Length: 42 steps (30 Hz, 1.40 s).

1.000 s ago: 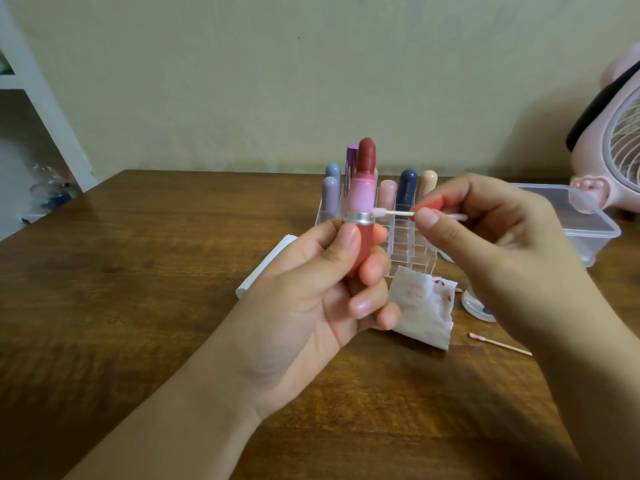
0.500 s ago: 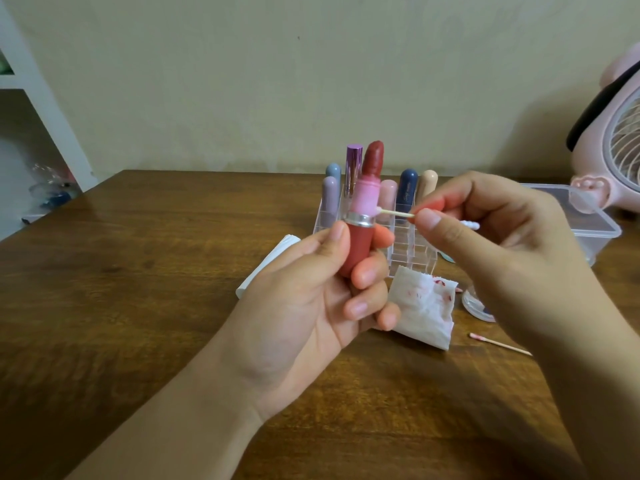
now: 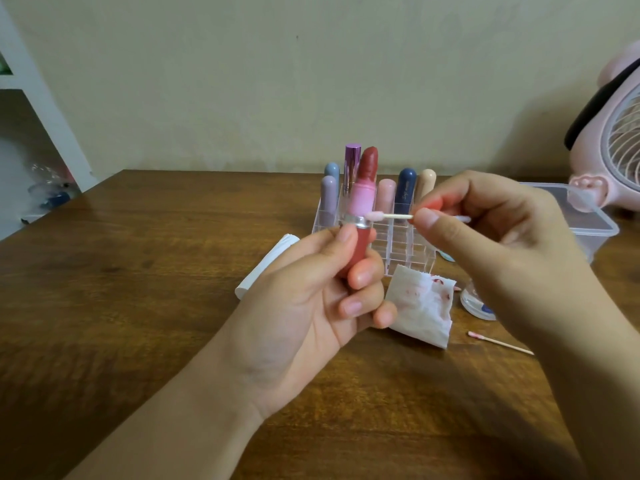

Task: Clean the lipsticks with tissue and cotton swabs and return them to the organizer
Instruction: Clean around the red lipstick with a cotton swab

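Since half a second ago the open lipstick (image 3: pixel 360 209) has tipped a little further to the right, and the swab's pink tip has slid down from the pink sleeve to the silver collar, which it now touches.

In the head view, at the centre of the frame, the left hand (image 3: pixel 311 306) is raised palm-up over the wooden worktop (image 3: pixel 138 289). Its thumb and curled fingers hold a grip round the red base of the lipstick, whose dark red bullet points up and slightly right. The right hand (image 3: pixel 491 244), right of centre, pinches the cotton swab (image 3: pixel 391 216) between thumb and forefinger, the stick lying nearly level, its other end showing behind the fingers.

Behind the hands stands the clear organizer (image 3: pixel 408 244), capped lipsticks upright in its back row. A stained tissue (image 3: pixel 420 306) lies just in front of it, and a used cotton swab (image 3: pixel 498 342) lies on the worktop to its right. At the right edge sits a pink fan (image 3: pixel 613 157).
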Each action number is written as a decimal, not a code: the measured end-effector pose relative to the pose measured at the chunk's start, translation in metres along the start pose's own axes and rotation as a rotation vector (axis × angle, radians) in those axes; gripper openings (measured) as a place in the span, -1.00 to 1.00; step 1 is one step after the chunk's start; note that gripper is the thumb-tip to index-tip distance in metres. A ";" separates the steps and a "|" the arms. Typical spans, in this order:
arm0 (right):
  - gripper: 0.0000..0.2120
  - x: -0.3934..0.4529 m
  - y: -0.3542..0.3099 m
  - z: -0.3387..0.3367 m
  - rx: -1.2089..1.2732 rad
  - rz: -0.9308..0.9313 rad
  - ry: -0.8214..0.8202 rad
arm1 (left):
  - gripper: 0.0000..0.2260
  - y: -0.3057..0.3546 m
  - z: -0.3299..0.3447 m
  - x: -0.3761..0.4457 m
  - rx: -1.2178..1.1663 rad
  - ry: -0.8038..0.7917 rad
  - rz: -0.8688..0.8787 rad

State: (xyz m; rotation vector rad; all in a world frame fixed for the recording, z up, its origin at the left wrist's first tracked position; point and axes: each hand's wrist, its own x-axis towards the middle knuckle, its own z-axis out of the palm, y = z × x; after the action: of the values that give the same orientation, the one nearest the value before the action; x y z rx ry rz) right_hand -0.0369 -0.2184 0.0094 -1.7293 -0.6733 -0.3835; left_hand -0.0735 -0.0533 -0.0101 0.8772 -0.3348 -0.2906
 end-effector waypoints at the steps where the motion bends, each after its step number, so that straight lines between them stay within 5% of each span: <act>1: -0.93 0.000 0.000 -0.001 0.006 0.002 -0.002 | -0.87 0.000 0.000 0.000 0.008 0.005 0.005; 24: -0.92 -0.001 -0.002 0.001 0.041 0.000 -0.058 | -0.74 -0.001 -0.004 0.001 0.018 -0.009 0.012; 36: -0.90 -0.005 -0.004 0.009 -0.200 -0.071 -0.047 | -0.89 -0.007 -0.003 0.003 0.694 0.368 0.334; 42: -0.91 -0.009 -0.006 0.014 -0.311 -0.162 0.022 | -0.80 -0.008 0.002 0.001 0.879 0.573 0.474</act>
State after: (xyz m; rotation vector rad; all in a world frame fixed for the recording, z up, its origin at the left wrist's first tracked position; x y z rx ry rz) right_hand -0.0483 -0.2066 0.0050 -1.9653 -0.7708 -0.6470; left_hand -0.0738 -0.0601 -0.0152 1.6460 -0.1105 0.5959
